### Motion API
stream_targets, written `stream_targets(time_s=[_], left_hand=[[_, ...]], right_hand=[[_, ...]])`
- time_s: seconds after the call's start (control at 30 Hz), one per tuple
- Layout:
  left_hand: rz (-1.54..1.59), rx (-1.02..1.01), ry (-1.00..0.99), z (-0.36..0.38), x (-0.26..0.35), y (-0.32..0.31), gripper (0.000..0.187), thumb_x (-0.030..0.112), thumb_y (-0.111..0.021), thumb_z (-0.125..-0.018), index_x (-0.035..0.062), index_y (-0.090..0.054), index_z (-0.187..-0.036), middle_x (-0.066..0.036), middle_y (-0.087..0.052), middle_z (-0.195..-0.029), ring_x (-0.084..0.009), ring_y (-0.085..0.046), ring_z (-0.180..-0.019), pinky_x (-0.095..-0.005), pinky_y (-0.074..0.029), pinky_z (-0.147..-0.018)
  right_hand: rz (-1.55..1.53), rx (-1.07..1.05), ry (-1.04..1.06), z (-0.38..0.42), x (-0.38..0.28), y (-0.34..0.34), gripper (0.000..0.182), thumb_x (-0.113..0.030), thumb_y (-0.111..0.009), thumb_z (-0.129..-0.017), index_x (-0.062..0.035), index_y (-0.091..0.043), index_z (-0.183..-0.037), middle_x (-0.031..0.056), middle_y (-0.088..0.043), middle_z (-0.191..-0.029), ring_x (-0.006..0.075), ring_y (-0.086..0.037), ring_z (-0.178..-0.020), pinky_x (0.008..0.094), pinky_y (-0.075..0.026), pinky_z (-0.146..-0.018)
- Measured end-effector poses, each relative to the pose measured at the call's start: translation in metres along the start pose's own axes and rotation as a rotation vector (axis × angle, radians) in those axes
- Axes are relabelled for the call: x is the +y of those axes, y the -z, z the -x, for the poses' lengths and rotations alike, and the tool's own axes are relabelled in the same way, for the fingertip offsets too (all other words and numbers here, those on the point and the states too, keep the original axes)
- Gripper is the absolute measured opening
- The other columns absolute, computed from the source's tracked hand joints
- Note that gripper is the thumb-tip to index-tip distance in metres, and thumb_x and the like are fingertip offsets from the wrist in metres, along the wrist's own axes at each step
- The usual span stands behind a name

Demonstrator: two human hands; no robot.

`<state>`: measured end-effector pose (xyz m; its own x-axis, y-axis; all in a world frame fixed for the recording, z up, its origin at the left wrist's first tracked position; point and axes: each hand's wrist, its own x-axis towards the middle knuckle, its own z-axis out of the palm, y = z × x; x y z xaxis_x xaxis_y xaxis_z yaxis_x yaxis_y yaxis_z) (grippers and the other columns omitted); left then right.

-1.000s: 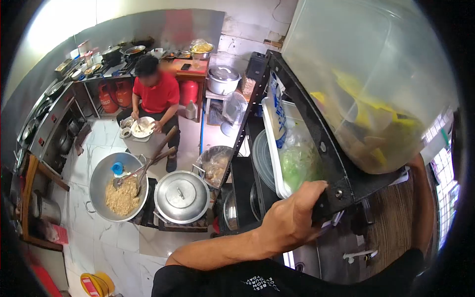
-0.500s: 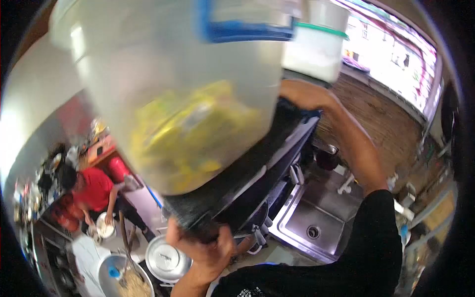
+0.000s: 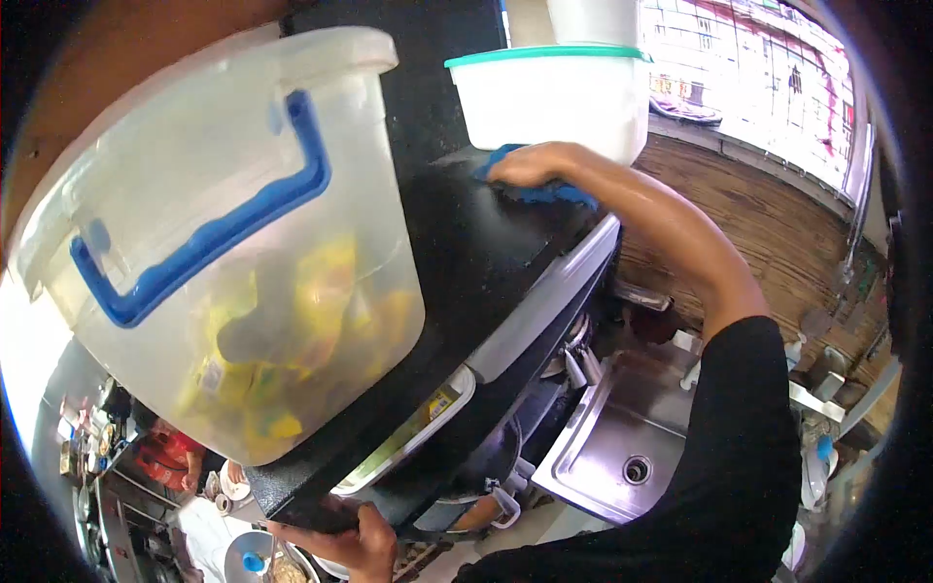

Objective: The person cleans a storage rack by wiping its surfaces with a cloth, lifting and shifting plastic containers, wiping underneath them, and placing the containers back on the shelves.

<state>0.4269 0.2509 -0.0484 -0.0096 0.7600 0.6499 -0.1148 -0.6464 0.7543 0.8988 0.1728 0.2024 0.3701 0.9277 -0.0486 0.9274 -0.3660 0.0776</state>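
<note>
My right hand point(image 3: 530, 165) is pressed on a blue cloth point(image 3: 559, 192) that lies on top of a black shelf point(image 3: 476, 228). Down at the near corner, my left hand point(image 3: 364, 544) grips the edge of that shelf. A clear plastic storage box point(image 3: 360, 165) with a blue handle point(image 3: 219, 228) stands on the shelf, left of the cloth. Yellow packets point(image 3: 326, 282) show blurrily through its wall. Just beyond my right hand is a white container point(image 3: 544, 97) with a green rim.
A steel sink point(image 3: 632, 418) is below on the right, near a barred window point(image 3: 758, 78). Pots and a white tray point(image 3: 428, 428) sit on the lower shelves. At lower left, a person in red point(image 3: 170, 452) works near a large bowl point(image 3: 248, 559).
The view has shifted, so the storage box now appears farther left and more of the shelf top shows. The blue cloth under my right hand has come into sight. My left hand still holds the shelf edge.
</note>
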Motion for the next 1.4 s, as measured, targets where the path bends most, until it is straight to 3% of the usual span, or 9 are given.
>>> stream_targets(time_s=[0.17,0.33,0.37,0.43,0.93,1.17,1.27,1.33,1.4], left_hand=[[-0.124,-0.110,-0.119,-0.009,0.009,0.010,0.090,0.002,-0.063,-0.078,-0.0039,-0.011,-0.152,-0.026,-0.043,-0.141,-0.0369,-0.049,-0.125,-0.0461,-0.032,-0.113],[-0.614,-0.020,-0.466,0.005,-0.029,0.028,0.090,-0.004,-0.066,-0.080,-0.0051,-0.012,-0.152,-0.026,-0.046,-0.139,-0.0356,-0.047,-0.126,-0.0500,-0.023,-0.115],[-0.163,-0.013,-0.302,0.001,-0.019,0.016,0.079,-0.003,-0.068,-0.078,-0.0030,-0.025,-0.145,-0.021,-0.056,-0.123,-0.0323,-0.056,-0.112,-0.0491,-0.038,-0.106],[-0.092,-0.146,-0.036,0.021,-0.031,0.023,0.113,-0.010,-0.057,-0.066,0.0032,0.011,-0.155,-0.021,-0.048,-0.122,-0.0208,-0.053,-0.097,-0.0269,-0.047,-0.080],[0.067,-0.128,-0.116,-0.016,0.025,-0.007,0.077,-0.010,-0.049,-0.064,0.0006,-0.026,-0.137,-0.011,-0.042,-0.115,-0.0216,-0.047,-0.103,-0.0298,-0.041,-0.094],[0.112,-0.117,-0.151,-0.017,0.016,-0.009,0.078,-0.011,-0.051,-0.066,0.0017,-0.025,-0.139,-0.012,-0.043,-0.121,-0.0217,-0.048,-0.105,-0.0278,-0.043,-0.090],[0.094,-0.138,-0.090,-0.015,0.022,-0.005,0.076,-0.010,-0.053,-0.069,0.0023,-0.025,-0.139,-0.012,-0.044,-0.121,-0.0214,-0.048,-0.106,-0.0287,-0.043,-0.091],[0.056,-0.163,-0.148,-0.016,0.015,-0.003,0.083,-0.010,-0.055,-0.074,0.0012,-0.017,-0.146,-0.014,-0.045,-0.126,-0.0217,-0.048,-0.110,-0.0300,-0.042,-0.096],[0.121,-0.157,-0.068,-0.014,0.013,-0.005,0.087,-0.010,-0.056,-0.076,0.0005,-0.012,-0.150,-0.014,-0.045,-0.129,-0.0221,-0.048,-0.113,-0.0319,-0.040,-0.101]], right_hand=[[-0.444,-0.023,0.488,-0.077,-0.110,-0.005,0.054,-0.042,-0.040,-0.101,-0.0007,-0.060,-0.128,0.0149,-0.062,-0.128,0.0217,-0.056,-0.113,0.0439,-0.041,-0.101],[-0.465,-0.144,0.321,-0.080,-0.124,0.026,0.052,-0.044,-0.040,-0.101,-0.0035,-0.060,-0.127,0.0128,-0.064,-0.119,0.0223,-0.056,-0.107,0.0424,-0.043,-0.099],[-0.433,-0.137,0.317,-0.091,-0.116,0.025,0.051,-0.043,-0.040,-0.101,-0.0038,-0.059,-0.127,0.0135,-0.064,-0.119,0.0233,-0.056,-0.107,0.0429,-0.043,-0.099],[-0.378,-0.119,0.297,-0.108,-0.102,0.025,0.050,-0.042,-0.039,-0.102,-0.0044,-0.058,-0.129,0.0149,-0.064,-0.119,0.0255,-0.057,-0.108,0.0439,-0.043,-0.099],[0.189,0.403,0.733,0.015,-0.111,-0.027,0.037,-0.029,-0.040,-0.103,-0.0074,-0.050,-0.130,0.0192,-0.063,-0.095,0.0404,-0.064,-0.091,0.0508,-0.051,-0.083],[-0.140,0.169,-0.081,0.109,-0.073,-0.009,0.029,-0.026,-0.050,-0.098,-0.0013,-0.063,-0.107,0.0228,-0.063,-0.082,0.0402,-0.064,-0.086,0.0482,-0.050,-0.077],[0.225,0.508,0.230,0.082,0.016,-0.039,0.032,-0.024,-0.050,-0.097,-0.0018,-0.063,-0.116,0.0246,-0.064,-0.086,0.0409,-0.064,-0.090,0.0488,-0.049,-0.080],[0.083,0.736,0.334,0.079,-0.009,-0.052,0.040,-0.036,-0.047,-0.101,-0.0022,-0.065,-0.090,0.0228,-0.059,-0.083,0.0406,-0.059,-0.089,0.0483,-0.044,-0.079],[-0.135,0.495,-0.134,0.098,-0.076,-0.045,0.032,-0.032,-0.052,-0.097,-0.0061,-0.069,-0.105,0.0239,-0.065,-0.098,0.0398,-0.064,-0.090,0.0498,-0.048,-0.079]])
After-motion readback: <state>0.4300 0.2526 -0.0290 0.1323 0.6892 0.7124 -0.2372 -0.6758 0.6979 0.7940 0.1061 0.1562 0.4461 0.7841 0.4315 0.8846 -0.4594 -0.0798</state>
